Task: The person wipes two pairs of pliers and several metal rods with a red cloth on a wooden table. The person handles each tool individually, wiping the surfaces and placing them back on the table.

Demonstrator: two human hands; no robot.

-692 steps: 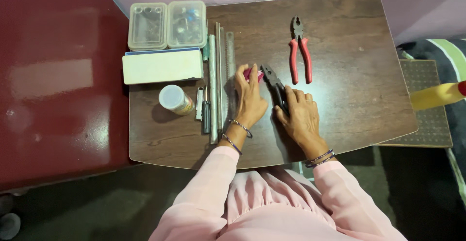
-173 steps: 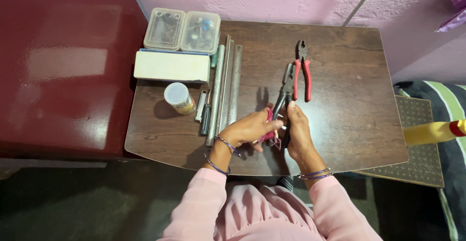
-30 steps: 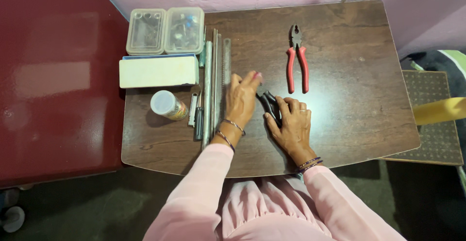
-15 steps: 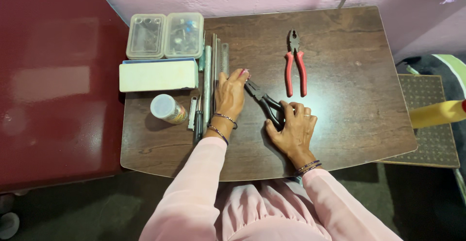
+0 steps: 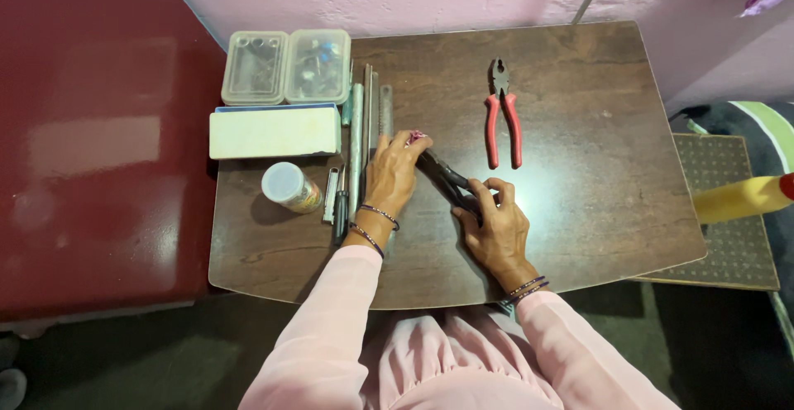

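A dark-handled pair of pliers (image 5: 447,180) lies slanted on the brown wooden table (image 5: 579,212). My right hand (image 5: 495,228) grips its handles near the table's middle. My left hand (image 5: 393,170) rests flat beside the tool's nose, with a small pink piece (image 5: 416,137) at its fingertips. Whether the pliers' jaws pinch that piece is not clear. Both wrists wear thin bangles, and pink sleeves cover my arms.
Red-handled pliers (image 5: 502,116) lie at the far right-centre. Several long files and rods (image 5: 364,141) lie left of my left hand, next to a small jar (image 5: 289,186), a white box (image 5: 273,131) and two clear compartment boxes (image 5: 286,67). A pink wall stands behind.
My left hand has slid away from me along the files, and the pliers' nose now points further toward it. My right hand has kept hold of the handles.
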